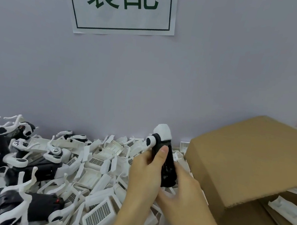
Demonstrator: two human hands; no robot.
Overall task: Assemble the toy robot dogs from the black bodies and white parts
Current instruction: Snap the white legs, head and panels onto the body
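Both hands, left hand (145, 173) and right hand (184, 191), are gripping one black body (168, 165) with curled fingers; fitting a white part appears next.

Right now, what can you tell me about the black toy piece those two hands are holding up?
The black body is a long, narrow block of what looks like hard plastic, held roughly upright above the heap of white parts. A white cap tops it and a white round joint with a dark centre sits at its upper left. The left hand grips it, thumb pressed on its front; the right hand holds its lower end. A cardboard box stands to its right.
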